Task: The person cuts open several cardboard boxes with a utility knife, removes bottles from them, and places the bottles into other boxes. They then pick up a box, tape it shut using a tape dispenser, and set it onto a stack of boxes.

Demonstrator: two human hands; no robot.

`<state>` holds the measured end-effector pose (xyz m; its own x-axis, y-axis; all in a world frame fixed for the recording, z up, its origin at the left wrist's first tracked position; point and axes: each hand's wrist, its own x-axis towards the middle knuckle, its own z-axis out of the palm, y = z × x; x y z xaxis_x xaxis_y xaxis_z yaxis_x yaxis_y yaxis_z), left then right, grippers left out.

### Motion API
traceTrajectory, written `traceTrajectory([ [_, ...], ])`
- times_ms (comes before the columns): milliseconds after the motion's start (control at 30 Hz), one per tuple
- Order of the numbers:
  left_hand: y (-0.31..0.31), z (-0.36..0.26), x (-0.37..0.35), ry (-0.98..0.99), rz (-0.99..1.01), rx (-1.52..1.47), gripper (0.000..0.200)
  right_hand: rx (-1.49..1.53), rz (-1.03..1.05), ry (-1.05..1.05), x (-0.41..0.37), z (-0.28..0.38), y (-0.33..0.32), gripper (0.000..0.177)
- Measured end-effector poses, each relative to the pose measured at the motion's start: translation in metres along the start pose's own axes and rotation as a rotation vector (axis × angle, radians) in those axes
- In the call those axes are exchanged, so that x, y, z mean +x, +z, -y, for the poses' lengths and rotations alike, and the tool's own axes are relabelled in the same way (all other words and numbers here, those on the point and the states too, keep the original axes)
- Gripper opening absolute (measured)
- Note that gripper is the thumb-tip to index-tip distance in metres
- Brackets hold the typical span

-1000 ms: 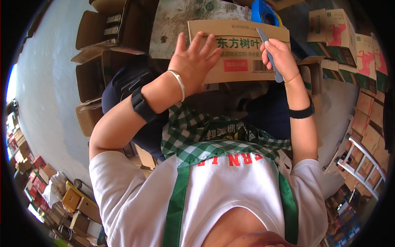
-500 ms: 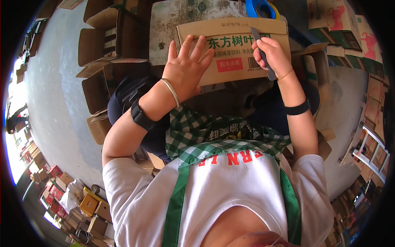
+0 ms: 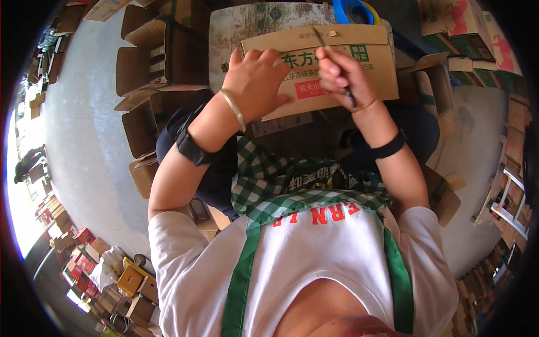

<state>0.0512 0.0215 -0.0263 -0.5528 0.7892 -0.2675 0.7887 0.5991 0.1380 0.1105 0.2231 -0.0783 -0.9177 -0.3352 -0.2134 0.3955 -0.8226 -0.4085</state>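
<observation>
A closed brown cardboard box (image 3: pixel 379 81) with green Chinese lettering and a red label lies in front of me on a worn, stained board (image 3: pixel 247 22). My left hand (image 3: pixel 255 78) rests over the box's left part, fingers apart and a little bent, thumb pointing right. In my right hand (image 3: pixel 349 78) is a dark knife (image 3: pixel 319 37), gripped by the handle. Its tip reaches the strip along the box's far edge, and the handle's end sticks out below my palm.
Blue and yellow tape rolls (image 3: pixel 356 12) sit at the board's far right. Open cartons (image 3: pixel 141 67) line the left side, and another open carton (image 3: pixel 435 90) stands at the right. Printed boxes (image 3: pixel 457 33) are stacked farther right. A metal ladder (image 3: pixel 508 202) lies beyond.
My right hand has moved left across the box with the knife, whose blade now points up and left near the middle. My left hand's fingers have bent more.
</observation>
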Motion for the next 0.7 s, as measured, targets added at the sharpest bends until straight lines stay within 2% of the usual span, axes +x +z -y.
traceTrajectory([
  [33,0.000,-0.001,0.010,-0.025,-0.121,0.016,0.034,-0.069,-0.066,-0.025,0.005,-0.004,0.010,0.018],
  [67,0.002,-0.003,0.023,-0.029,-0.107,0.023,0.034,-0.054,-0.061,-0.023,0.002,-0.001,0.010,0.018],
  [133,0.003,-0.005,0.058,-0.032,-0.364,-0.173,0.028,-0.203,-0.173,-0.186,0.000,0.022,-0.002,0.017],
  [167,0.006,-0.008,0.075,-0.036,-0.363,-0.160,0.028,-0.180,-0.211,-0.182,-0.007,0.036,-0.016,0.017],
  [233,0.017,-0.017,0.104,-0.001,-0.613,-0.268,0.023,-0.234,-0.396,-0.296,-0.023,0.057,-0.029,0.018],
  [267,0.023,-0.020,0.113,-0.001,-0.604,-0.262,0.023,-0.288,-0.431,-0.330,-0.031,0.064,-0.039,0.019],
  [333,0.029,-0.024,0.124,-0.180,-0.564,-0.155,0.020,-0.476,-0.580,-0.363,-0.042,0.071,-0.054,0.019],
  [400,0.035,-0.021,0.127,-0.178,-0.576,-0.097,0.019,-0.487,-0.580,-0.362,-0.042,0.073,-0.059,0.021],
  [467,0.045,-0.017,0.129,-0.166,-0.576,-0.040,0.018,-0.629,-0.577,-0.334,-0.040,0.070,-0.055,0.022],
  [533,0.047,-0.009,0.134,-0.040,-0.560,0.229,0.015,-0.632,-0.575,-0.320,-0.036,0.071,-0.056,0.023],
  [600,0.046,-0.002,0.121,-0.118,-0.701,-0.302,0.014,-0.720,-0.589,-0.311,-0.036,0.071,-0.059,0.024],
  [633,0.046,0.007,0.115,-0.025,-0.779,-0.376,0.014,-0.710,-0.590,-0.314,-0.037,0.070,-0.059,0.024],
  [667,0.045,0.016,0.108,-0.031,-0.766,-0.402,0.017,-0.717,-0.606,-0.319,-0.036,0.069,-0.057,0.024],
  [700,0.043,0.021,0.098,-0.102,-0.712,-0.581,0.018,-0.725,-0.617,-0.322,-0.035,0.068,-0.055,0.025],
])
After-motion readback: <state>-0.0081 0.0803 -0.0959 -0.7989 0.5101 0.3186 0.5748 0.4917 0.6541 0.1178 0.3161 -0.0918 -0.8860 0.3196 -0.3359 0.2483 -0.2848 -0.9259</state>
